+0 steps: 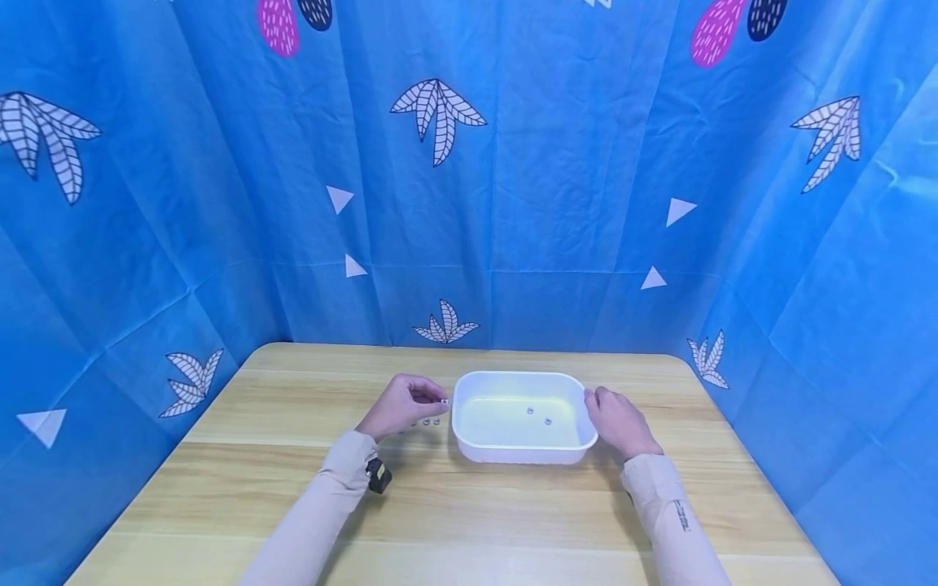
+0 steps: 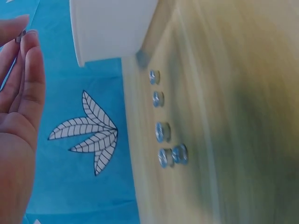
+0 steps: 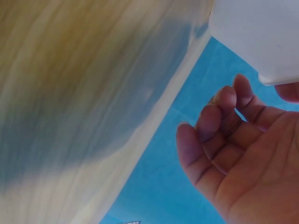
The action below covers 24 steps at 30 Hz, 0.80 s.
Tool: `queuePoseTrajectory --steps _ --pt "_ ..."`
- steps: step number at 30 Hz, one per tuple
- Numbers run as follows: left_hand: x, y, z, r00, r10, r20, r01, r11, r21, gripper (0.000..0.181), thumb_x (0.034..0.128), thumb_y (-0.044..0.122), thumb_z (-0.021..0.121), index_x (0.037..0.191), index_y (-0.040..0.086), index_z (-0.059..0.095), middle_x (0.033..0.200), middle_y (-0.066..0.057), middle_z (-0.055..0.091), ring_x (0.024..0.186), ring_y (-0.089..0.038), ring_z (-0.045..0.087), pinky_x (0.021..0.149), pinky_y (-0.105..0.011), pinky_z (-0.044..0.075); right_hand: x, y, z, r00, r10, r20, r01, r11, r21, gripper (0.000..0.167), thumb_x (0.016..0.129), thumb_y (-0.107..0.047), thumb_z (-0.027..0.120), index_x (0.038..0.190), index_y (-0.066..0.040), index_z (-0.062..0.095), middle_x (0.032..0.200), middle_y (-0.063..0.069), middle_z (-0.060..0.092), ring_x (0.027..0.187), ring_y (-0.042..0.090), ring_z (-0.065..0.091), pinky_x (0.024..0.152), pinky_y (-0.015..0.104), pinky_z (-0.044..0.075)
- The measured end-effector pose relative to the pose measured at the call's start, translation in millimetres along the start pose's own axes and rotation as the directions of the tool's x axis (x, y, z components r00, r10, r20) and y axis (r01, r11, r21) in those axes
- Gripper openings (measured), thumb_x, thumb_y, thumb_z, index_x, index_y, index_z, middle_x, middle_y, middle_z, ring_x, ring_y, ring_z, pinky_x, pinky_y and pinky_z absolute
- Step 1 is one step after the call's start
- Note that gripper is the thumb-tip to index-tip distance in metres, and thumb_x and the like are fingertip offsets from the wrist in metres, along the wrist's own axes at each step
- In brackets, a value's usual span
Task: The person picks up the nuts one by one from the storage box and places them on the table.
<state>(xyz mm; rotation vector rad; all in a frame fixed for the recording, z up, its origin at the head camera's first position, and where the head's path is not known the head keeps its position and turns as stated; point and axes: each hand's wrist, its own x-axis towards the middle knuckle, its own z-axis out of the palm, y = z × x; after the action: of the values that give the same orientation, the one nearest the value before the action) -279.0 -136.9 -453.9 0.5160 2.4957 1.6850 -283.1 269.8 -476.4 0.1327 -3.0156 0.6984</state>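
Blue patterned curtain [image 1: 572, 163] hangs around me beyond the pale wooden table [image 1: 469, 521]. On my left side, my left hand [image 1: 403, 404] pinches a small metal piece [image 1: 444, 401] between thumb and fingertips, up off the wood and just beside the near end of the tub. Below that hand, the left wrist view shows five loose metal pieces [image 2: 162, 132] on the table, two of them close together. To the hand's right sits the white tub [image 1: 513, 456], with two more pieces [image 1: 548, 422] lying apart on its floor. At its far end my right hand [image 1: 621, 421] holds the rim, thumb over it, fingers bent outside. I judge this the carrying step; the next move would call for clearing the rim with the pinch kept, the tub steadied.
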Motion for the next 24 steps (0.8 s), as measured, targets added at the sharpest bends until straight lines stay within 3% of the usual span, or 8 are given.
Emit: queuePoseTrajectory --steps 7,12,19,24 --pt "-4.8 -10.3 -8.9 1.0 0.004 -0.004 -0.003 0.999 0.034 0.028 0.0861 0.018 0.083 0.108 0.003 0.076 0.099 -0.008 0.078 0.086 -0.015 0.072 0.077 -0.028 0.063 -0.3 -1.4 -0.7 1.0 0.007 0.004 -0.007 1.0 0.002 0.054 0.112 -0.038 0.031 0.119 0.004 0.064 0.102 0.019 0.07 0.105 0.043 0.068 0.096 0.061 0.054" --pt "-10.3 -19.1 -14.7 1.0 -0.013 -0.011 0.013 0.998 0.053 0.029 0.0868 0.02 0.083 0.109 0.003 0.076 0.099 -0.008 0.078 0.086 -0.017 0.072 0.078 -0.039 0.064 0.4 -1.0 1.0 1.0 -0.004 0.002 0.004 1.0 -0.002 0.053 0.112 -0.037 0.032 0.119 0.004 0.065 0.104 0.02 0.071 0.106 0.045 0.067 0.097 0.061 0.053" --pt "-15.7 -31.7 -22.9 0.998 -0.047 -0.03 0.049 0.995 0.083 0.034 0.0872 0.02 0.082 0.111 -0.002 0.074 0.099 -0.009 0.077 0.087 -0.016 0.071 0.074 -0.025 0.062 2.1 -0.5 2.5 1.0 -0.014 0.008 0.014 1.0 0.009 0.054 0.112 -0.038 0.03 0.117 0.003 0.065 0.101 0.018 0.07 0.103 0.042 0.068 0.094 0.06 0.054" --pt "-18.0 -36.9 -25.9 0.996 -0.081 -0.043 0.085 0.991 0.103 0.032 0.0875 0.019 0.082 0.113 -0.001 0.075 0.099 -0.007 0.078 0.086 -0.015 0.07 0.077 -0.024 0.061 2.2 2.8 1.8 1.0 -0.009 0.015 0.009 1.0 0.007 0.057 0.111 -0.04 0.028 0.118 0.003 0.064 0.101 0.018 0.07 0.103 0.041 0.068 0.094 0.06 0.054"
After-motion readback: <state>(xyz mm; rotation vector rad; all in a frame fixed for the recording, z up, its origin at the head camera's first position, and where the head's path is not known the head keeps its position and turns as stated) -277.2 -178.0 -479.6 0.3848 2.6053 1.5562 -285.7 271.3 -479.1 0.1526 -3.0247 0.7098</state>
